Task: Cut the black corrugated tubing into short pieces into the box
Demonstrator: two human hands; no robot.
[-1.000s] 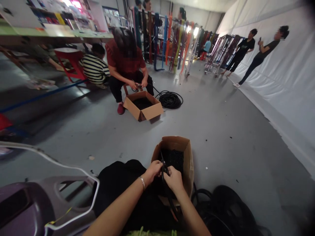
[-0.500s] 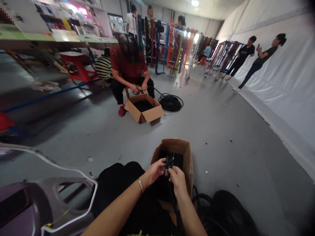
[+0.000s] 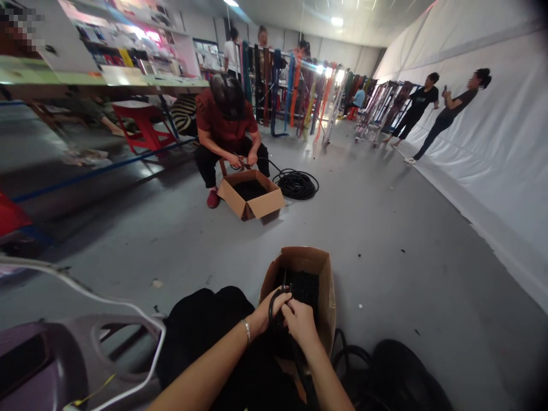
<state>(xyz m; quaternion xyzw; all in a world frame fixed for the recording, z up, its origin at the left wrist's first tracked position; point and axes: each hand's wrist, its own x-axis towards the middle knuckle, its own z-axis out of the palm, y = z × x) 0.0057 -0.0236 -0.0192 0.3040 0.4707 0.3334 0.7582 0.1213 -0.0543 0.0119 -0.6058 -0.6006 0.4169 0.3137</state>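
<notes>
My left hand and my right hand meet over my lap, both closed on a black strap that arches up in a small loop between them. The strap runs down past my right wrist toward a dark pile of straps on the floor. Just beyond my hands stands an open cardboard box holding small black pieces. A silver bracelet sits on my left wrist.
A person in a red top crouches ahead over another cardboard box beside a coil of black strap. Racks of coloured straps stand behind. Two people stand by the white wall. A purple stool sits at my left.
My hands have drawn back toward me from above the box. The strap, held upright between them before, now bends into a small loop at my left hand. The camera has tilted up slightly.
</notes>
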